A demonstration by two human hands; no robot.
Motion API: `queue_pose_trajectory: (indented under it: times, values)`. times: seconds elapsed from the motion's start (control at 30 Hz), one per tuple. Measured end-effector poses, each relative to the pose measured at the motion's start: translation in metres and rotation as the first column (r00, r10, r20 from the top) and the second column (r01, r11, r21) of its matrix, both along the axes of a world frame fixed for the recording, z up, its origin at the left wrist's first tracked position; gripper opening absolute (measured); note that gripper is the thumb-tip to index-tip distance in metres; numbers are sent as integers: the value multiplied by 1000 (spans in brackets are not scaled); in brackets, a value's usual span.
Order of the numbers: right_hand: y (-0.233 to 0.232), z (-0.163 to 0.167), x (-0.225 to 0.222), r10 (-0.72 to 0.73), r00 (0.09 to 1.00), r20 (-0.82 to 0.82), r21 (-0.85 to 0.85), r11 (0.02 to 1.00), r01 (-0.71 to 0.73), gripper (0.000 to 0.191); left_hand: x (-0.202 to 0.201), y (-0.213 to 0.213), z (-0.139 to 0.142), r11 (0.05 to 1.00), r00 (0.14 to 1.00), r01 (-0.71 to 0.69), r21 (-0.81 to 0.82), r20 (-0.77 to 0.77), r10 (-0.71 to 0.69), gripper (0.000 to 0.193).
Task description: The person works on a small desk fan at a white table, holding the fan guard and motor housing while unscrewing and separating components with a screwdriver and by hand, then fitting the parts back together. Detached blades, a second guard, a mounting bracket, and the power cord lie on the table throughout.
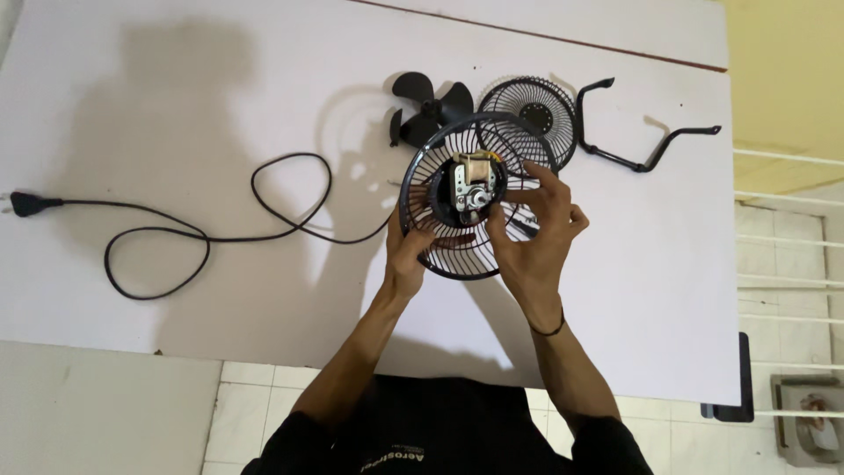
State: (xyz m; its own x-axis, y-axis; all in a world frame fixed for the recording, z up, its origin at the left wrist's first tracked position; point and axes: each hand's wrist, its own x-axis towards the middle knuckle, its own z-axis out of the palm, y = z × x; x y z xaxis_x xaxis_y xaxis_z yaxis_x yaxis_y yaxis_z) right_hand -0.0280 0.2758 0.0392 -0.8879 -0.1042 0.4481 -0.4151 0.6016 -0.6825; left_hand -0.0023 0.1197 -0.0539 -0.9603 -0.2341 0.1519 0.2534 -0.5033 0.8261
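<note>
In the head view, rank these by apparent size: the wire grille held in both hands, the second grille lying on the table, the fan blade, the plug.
1. Held grille with motor, though it is raised nearer the camera.
2. Second grille, partly hidden.
3. Fan blade; close to the second grille, so unsure.
4. Plug.

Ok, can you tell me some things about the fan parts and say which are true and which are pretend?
1. Both hands hold the grille with the motor. True: the left hand and right hand grip it.
2. The blade is on the motor. False: it lies on the table.
3. The plug lies on the table, not in a socket. True.
4. The stand is white. False: it is black.
</note>
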Motion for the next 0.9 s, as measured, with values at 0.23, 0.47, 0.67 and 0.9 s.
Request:
queue_pose_trajectory:
  times: [0.23,0.47,0.67,0.9]
  values:
    - [-3,0,-1,-47,995,-88,174,983,62,44,-4,7,-8,990,999,22,143,-27,-18,47]
    - [-1,-1,0,-39,999,-7,109,993,39,29,-4,8,-9,999,1000,-16,33,-18,16,44]
    - [1,0,3,-67,998,-5,122,990,68,23,-5,11,-5,997,1000,-5,80,-4,6,46]
    - [6,7,3,57,998,-30,119,992,-53,31,-3,8,-4,981,997,59,187,28,-66,44]
